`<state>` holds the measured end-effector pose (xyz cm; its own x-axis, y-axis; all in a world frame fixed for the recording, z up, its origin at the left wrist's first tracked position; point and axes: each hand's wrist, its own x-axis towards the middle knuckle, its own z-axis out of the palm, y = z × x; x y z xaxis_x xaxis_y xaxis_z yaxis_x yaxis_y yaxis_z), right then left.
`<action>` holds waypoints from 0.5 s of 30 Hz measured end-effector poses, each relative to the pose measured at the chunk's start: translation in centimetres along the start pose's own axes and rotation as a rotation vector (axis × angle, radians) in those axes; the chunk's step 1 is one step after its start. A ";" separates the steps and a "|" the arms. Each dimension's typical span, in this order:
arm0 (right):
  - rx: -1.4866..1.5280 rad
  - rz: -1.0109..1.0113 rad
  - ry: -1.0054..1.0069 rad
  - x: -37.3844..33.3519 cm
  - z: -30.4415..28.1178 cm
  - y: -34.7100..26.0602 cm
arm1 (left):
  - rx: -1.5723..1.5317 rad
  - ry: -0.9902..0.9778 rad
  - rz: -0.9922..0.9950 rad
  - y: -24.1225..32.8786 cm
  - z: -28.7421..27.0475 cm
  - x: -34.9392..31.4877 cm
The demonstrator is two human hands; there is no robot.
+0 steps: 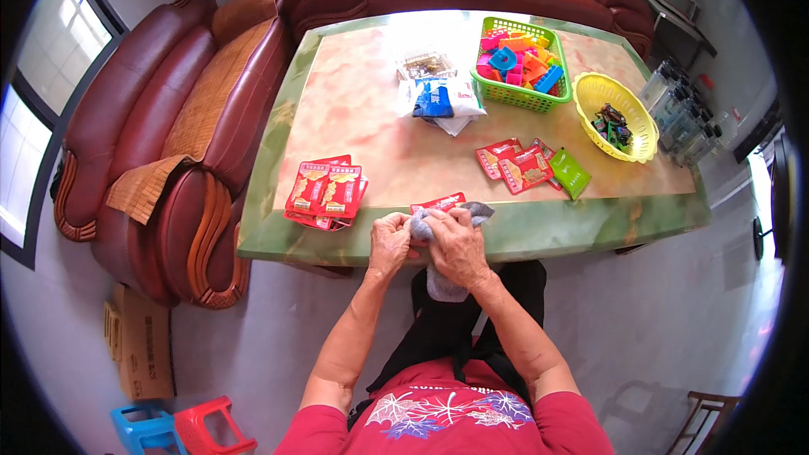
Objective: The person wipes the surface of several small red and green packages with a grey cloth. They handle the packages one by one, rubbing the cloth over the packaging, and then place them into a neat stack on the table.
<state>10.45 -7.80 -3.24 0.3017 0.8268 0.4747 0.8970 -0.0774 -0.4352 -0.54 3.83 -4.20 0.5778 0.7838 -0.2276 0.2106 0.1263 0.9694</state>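
Note:
My left hand [390, 244] is closed at the lower left corner of a red packet [438, 201], at the table's near edge. My right hand [456, 248] grips a grey cloth [447, 287] bunched against the packet; one end of the cloth hangs below the hand. Hands and cloth hide most of the packet. To the left lies a stack of red packets [324, 190]. On the right, several more red packets [526, 168] lie spread and overlapping, with a green packet [570, 173] beside them.
Farther back are a white-and-blue bag [434, 99], a green basket [527, 100] of colourful plastic pieces and a yellow basket [586, 109] with small wrapped items. Clear bottles [695, 131] cluster at the right edge. Sofas [139, 101] line the left and back; stools [215, 425] stand lower left.

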 end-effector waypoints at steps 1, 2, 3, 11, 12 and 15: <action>0.012 0.021 -0.023 0.5 0.0 0.3 | -0.003 -0.016 -0.032 0.4 0.0 -0.2; 0.001 0.045 0.001 1.1 0.1 0.5 | -0.014 -0.033 -0.032 0.9 0.1 -0.2; -0.027 0.068 -0.014 1.6 0.3 0.7 | -0.030 -0.036 -0.032 0.8 0.0 -0.2; -0.198 0.189 0.096 5.3 1.9 2.7 | -0.056 -0.032 -0.044 0.9 0.4 0.1; -0.138 0.077 0.085 4.8 1.6 2.5 | -0.058 -0.012 -0.040 0.9 0.3 0.1; 0.054 -0.102 0.027 2.1 0.3 0.4 | -0.075 -0.043 -0.060 0.7 -0.2 0.1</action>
<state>11.34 -5.92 -2.64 0.2189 0.8135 0.5388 0.9051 0.0370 -0.4236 -0.52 4.15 -3.51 0.5995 0.7468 -0.2878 0.1871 0.2188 0.9577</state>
